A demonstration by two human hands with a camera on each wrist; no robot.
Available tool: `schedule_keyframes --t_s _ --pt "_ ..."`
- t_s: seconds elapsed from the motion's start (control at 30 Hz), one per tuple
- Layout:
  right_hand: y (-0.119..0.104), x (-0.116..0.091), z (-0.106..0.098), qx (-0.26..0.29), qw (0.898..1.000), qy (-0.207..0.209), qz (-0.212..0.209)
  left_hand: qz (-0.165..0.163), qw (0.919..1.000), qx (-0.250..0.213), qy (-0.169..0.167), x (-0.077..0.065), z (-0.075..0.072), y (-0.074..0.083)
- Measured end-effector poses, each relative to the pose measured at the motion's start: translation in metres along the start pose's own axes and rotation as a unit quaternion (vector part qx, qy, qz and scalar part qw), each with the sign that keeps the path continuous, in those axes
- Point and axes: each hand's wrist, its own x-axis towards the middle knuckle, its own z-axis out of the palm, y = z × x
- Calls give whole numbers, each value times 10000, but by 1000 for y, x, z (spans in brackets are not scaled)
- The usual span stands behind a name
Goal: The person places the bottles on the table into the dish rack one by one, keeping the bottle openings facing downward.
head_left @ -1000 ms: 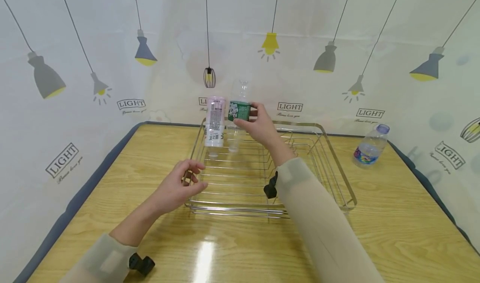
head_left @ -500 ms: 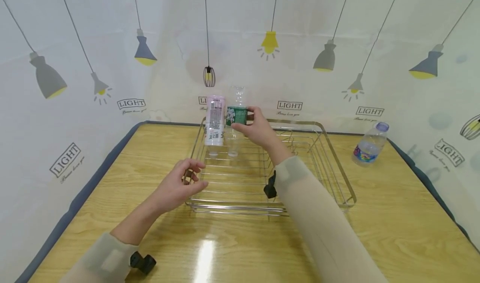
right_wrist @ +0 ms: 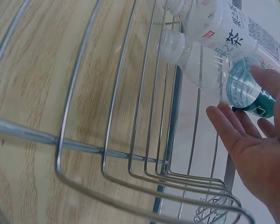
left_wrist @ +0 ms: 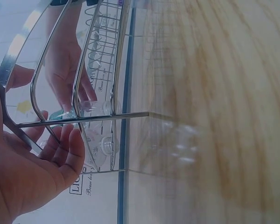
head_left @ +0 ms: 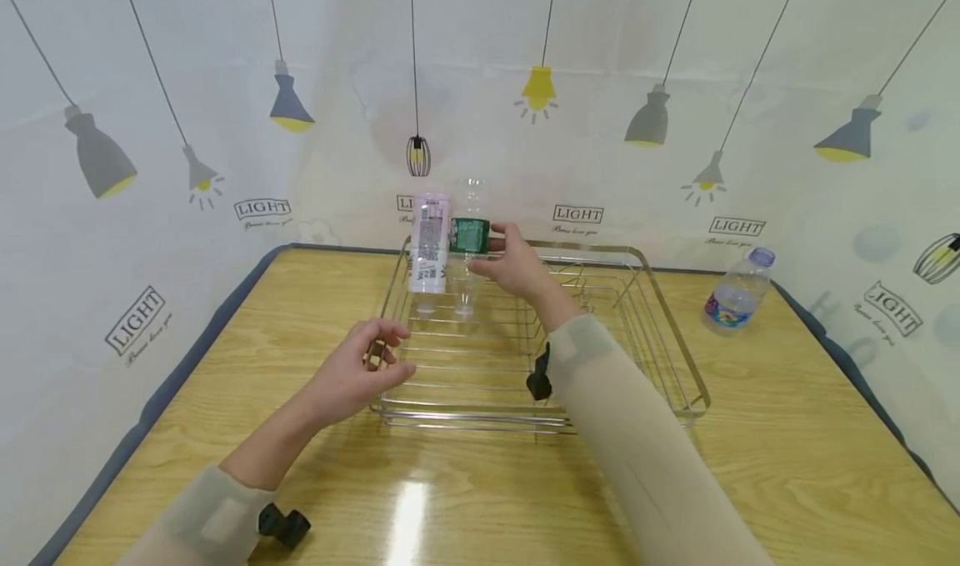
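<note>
Right-hand grip (head_left: 516, 262) pinching neck-down green-label bottle (head_left: 469, 236), back left of rack (head_left: 480, 413); left-hand grip (head_left: 352, 374) slack, rack's left rim.

L hand (left_wrist: 30, 179), foreground, curls fingers abt. the metal rim of a wire rack (left_wrist: 21, 36). Beyond the wires, R hand (left_wrist: 65, 67) is at a clear, green-labelled bottle (left_wrist: 91, 108); exact contact unclear. 2nd bottle (left_wrist: 99, 148), just beside, neck twd. the tabletop (left_wrist: 219, 112), which is wood-grained w/ pale glare. Dk. blue strip (left_wrist: 123, 186) runs along tabletop's edge; printed lettering (left_wrist: 76, 184) past it.
</note>
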Motion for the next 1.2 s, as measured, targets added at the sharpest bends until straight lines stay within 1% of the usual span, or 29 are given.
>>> schedule_keyframes --t_s 0.3,0.73,1.03,1.2 --pt "4 -1 0 -132 9999 -72 -23 -31 10000 -9 5 -1 1 -1" --pt "6 1 0 -119 9999 -103 -3 -15 10000 -5 3 -2 1 -1" --pt "3 0 -4 -199 9997 107 96 -3 10000 -21 9 -1 1 -1" --pt "-1 -3 -8 28 9993 351 107 7 10000 -49 1 -1 1 -1"
